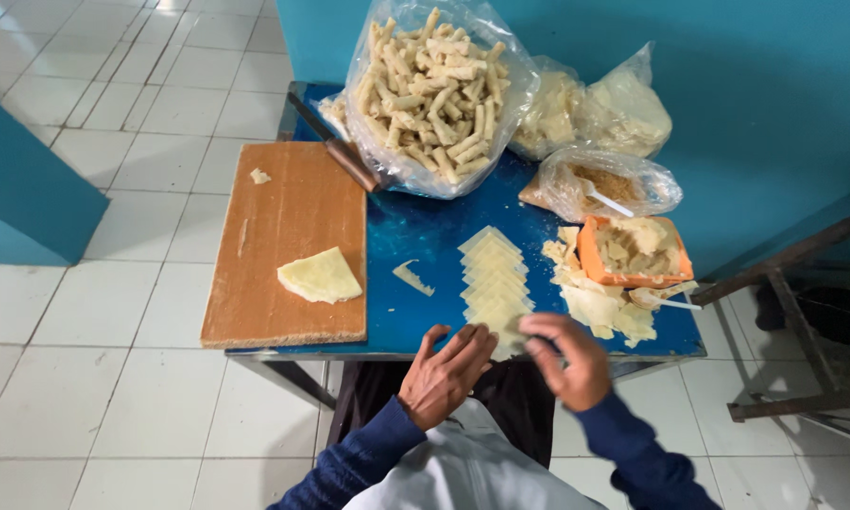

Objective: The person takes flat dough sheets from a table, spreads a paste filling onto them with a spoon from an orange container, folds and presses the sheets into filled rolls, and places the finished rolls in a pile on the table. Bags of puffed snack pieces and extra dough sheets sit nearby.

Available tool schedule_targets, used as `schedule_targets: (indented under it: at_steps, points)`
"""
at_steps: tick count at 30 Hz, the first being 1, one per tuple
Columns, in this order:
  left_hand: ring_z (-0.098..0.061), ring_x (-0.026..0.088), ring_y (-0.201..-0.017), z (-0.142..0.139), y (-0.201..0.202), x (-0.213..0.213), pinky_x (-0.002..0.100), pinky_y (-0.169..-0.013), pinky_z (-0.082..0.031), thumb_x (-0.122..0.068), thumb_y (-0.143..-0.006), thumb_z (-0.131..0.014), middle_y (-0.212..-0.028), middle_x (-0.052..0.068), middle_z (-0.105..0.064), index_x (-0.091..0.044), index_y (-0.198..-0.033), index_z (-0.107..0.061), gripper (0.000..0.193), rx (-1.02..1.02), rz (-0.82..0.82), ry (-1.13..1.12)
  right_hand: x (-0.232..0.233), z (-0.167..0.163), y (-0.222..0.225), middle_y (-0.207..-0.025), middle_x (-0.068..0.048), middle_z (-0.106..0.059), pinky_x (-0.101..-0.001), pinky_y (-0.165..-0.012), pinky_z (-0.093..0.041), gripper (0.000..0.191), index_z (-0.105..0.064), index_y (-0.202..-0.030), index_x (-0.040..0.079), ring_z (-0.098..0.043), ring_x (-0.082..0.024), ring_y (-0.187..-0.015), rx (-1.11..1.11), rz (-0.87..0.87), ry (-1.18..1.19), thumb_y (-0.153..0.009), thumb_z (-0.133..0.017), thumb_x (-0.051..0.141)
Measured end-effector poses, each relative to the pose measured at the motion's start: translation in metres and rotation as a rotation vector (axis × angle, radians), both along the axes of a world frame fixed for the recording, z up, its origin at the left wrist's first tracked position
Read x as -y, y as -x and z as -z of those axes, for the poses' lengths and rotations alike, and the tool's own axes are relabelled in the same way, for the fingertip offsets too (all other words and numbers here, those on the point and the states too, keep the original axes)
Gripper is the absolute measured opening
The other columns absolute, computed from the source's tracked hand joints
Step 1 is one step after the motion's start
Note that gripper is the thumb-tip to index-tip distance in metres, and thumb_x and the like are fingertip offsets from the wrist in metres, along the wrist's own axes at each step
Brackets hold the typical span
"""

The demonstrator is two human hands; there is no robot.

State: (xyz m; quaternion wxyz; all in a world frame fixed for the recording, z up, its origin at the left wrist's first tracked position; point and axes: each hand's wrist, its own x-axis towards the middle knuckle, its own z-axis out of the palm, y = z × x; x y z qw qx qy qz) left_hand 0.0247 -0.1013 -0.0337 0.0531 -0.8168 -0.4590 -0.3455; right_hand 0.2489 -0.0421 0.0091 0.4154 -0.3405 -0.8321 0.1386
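This looks like a small, simple food-preparation corner, probably in a home kitchen or a little snack workshop. The landmark is a small blue-topped metal table [415, 236], standing against a teal painted wall [746, 94] on a floor of white square tiles [94, 312]. On the left part of the table lies a brown wooden cutting board [274, 236]. At the back edge of the table stands a big clear plastic bag of pale rolled pastry sticks [434, 94]. In the middle of the table lies a row of thin pale dough sheets [493, 279].
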Motion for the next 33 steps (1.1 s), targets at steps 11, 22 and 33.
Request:
schedule_targets:
  at_steps: [11,22,33]
  points:
    - [-0.048,0.022,-0.138,0.014,-0.004,-0.003,0.050,-0.110,-0.033,-0.005,-0.092,-0.057,-0.144,0.010,-0.053,-0.005,-0.146,-0.053,0.054,-0.059,-0.060,0.028,-0.101,-0.077,-0.123,-0.117,-0.002,-0.053,-0.0488,-0.093,-0.042,0.041,-0.080,-0.113,0.031,-0.047,-0.030,-0.110,0.621,0.627,-0.288,-0.088,-0.069,0.000]
    - [-0.047,0.023,-0.139,0.014,-0.004,0.000,0.051,-0.114,-0.030,0.002,-0.083,-0.058,-0.146,0.011,-0.052,-0.004,-0.147,-0.051,0.064,-0.048,-0.045,0.069,-0.089,-0.046,-0.114,-0.127,-0.003,-0.050,-0.0556,-0.096,-0.033,0.073,-0.059,-0.145,0.038,-0.044,-0.029,-0.114,0.961,0.544,-0.197,-0.077,-0.080,0.020]
    - [-0.047,0.025,-0.140,0.013,-0.004,0.001,0.051,-0.114,-0.032,0.000,-0.086,-0.059,-0.146,0.013,-0.052,-0.002,-0.147,-0.051,0.061,-0.010,-0.025,0.068,-0.104,-0.032,-0.125,-0.131,0.000,-0.053,-0.0596,-0.103,-0.034,0.066,-0.059,-0.146,0.033,-0.046,-0.024,-0.121,1.126,0.642,-0.346,-0.084,-0.077,0.045]
